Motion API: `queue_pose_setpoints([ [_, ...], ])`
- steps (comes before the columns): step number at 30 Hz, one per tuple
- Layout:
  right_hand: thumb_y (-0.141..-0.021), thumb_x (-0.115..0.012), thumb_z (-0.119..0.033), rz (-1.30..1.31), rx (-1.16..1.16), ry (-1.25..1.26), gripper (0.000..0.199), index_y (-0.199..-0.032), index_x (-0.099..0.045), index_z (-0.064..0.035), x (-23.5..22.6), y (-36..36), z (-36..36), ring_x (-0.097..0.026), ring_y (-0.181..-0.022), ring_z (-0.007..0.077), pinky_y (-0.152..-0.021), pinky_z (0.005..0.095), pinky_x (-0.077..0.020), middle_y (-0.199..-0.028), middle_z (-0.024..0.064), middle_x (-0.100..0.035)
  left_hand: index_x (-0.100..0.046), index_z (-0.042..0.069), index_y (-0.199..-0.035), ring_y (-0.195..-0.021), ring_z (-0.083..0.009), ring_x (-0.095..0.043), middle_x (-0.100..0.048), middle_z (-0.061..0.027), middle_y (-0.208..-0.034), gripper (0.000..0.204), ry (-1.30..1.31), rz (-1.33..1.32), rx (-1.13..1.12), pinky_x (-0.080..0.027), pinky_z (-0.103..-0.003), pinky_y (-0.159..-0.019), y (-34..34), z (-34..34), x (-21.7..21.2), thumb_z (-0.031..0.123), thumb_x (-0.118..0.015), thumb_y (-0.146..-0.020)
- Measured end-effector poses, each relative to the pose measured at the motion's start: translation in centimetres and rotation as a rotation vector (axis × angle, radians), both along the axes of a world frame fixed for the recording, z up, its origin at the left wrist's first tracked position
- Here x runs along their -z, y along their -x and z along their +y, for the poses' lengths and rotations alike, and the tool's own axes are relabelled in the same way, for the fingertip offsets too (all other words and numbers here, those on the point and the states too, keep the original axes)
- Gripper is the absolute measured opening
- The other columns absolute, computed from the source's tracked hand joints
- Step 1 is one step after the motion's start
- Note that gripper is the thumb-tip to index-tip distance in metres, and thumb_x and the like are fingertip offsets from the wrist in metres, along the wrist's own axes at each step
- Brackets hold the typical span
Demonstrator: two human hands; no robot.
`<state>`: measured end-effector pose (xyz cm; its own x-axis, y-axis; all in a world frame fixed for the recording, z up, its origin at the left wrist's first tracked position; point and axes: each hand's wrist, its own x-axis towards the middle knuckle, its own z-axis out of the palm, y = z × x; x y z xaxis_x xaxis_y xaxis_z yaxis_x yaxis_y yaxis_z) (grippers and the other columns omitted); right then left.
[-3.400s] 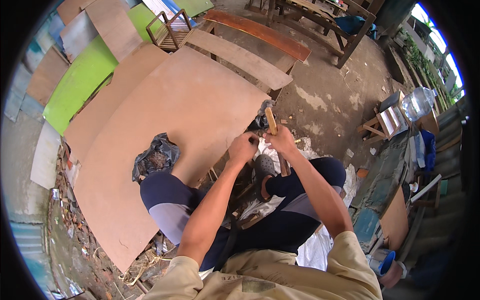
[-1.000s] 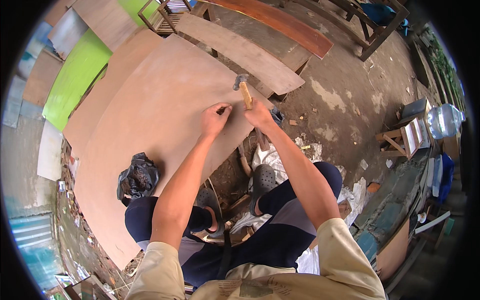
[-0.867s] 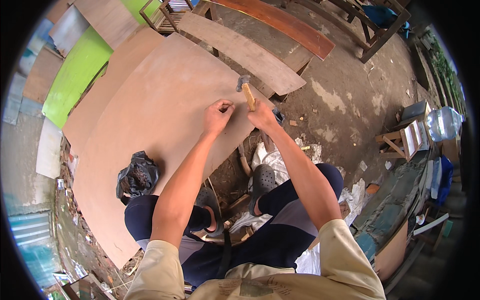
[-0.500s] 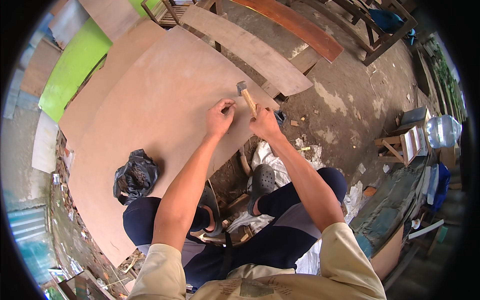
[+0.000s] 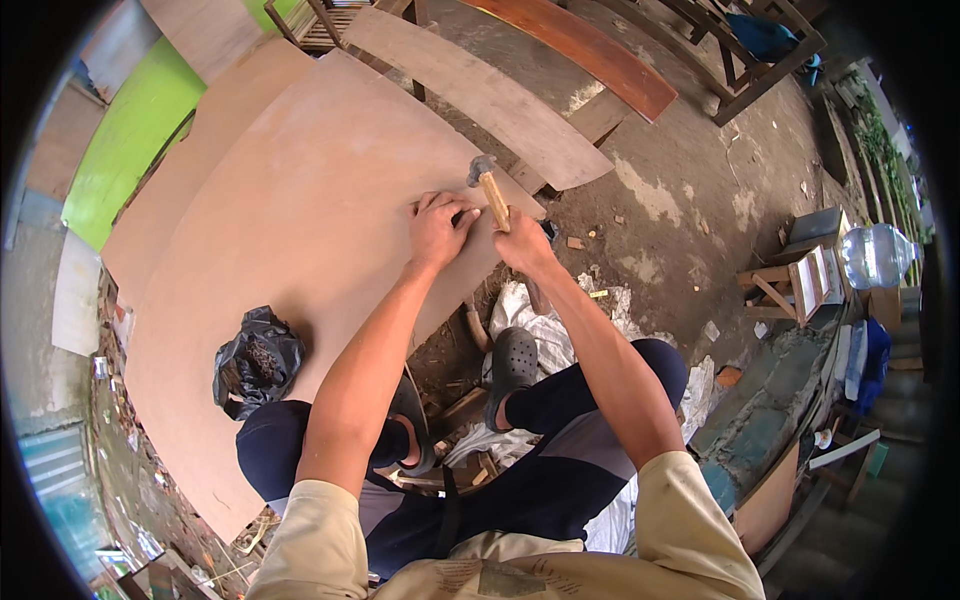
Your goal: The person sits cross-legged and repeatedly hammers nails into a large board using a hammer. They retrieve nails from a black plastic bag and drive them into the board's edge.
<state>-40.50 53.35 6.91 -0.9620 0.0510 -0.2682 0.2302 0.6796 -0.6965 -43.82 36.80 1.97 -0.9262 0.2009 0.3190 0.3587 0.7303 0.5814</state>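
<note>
In my right hand is a hammer, gripped by its wooden handle with the metal head raised toward the far side, near the board's right edge. My left hand rests on a large sheet of plywood, just left of the hammer. Its thumb and forefinger come together over the surface; anything small between them cannot be made out. Nearer me on the same sheet sits a black plastic bag, its mouth spread around small dark pieces that look like nails.
Beyond the plywood lie a long pale board and a reddish-brown board. White sacking and scrap wood surround my feet. To the right stand a small wooden stool and a clear water jug. A green panel leans far left.
My left hand has gone from a raised, curled pose to lying lower on the plywood with its fingers reaching farther forward. The hammer's head has tilted slightly. The whole view has shifted a little.
</note>
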Motion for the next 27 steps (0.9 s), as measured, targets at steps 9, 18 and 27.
queue_pose_setpoints([
  [9, -0.086, -0.060, -0.014, 0.098, 0.096, 0.103, 0.019, -0.097, -0.059, 0.0007, -0.6, -2.5, -0.2, -0.067, -0.090, 0.0430, -0.080, 0.0476, -0.0515, -0.088, 0.0251, -0.068, -0.078, 0.023, -0.091, -0.112, -0.0176, -0.055, -0.070, 0.0093, -0.106, 0.013, -0.010, 0.015, 0.000, -0.032, -0.042, -0.099, -0.1, -0.2, 0.2, 0.034, -0.072, -0.086],
  [18, -0.092, -0.067, -0.027, 0.188, 0.078, 0.040, 0.031, -0.095, -0.057, 0.0028, -2.8, -4.9, 0.5, -0.066, -0.080, 0.0449, -0.071, 0.0494, -0.0489, -0.081, 0.0265, -0.066, -0.080, 0.025, -0.089, -0.114, -0.0166, -0.055, -0.071, 0.0109, -0.104, 0.015, -0.022, -0.033, -0.017, -0.033, -0.041, -0.099, 0.2, -0.1, 0.4, 0.037, -0.073, -0.084],
  [27, -0.094, -0.065, -0.028, 0.138, 0.002, -0.006, 0.033, -0.098, -0.056, 0.0040, -2.1, -5.1, 0.9, -0.065, -0.081, 0.0484, -0.071, 0.0513, -0.0489, -0.081, 0.0292, -0.065, -0.080, 0.022, -0.089, -0.115, -0.0173, -0.055, -0.070, 0.0103, -0.105, 0.019, 0.007, -0.036, -0.020, -0.034, -0.040, -0.102, 0.2, 0.3, -0.1, 0.039, -0.073, -0.085],
])
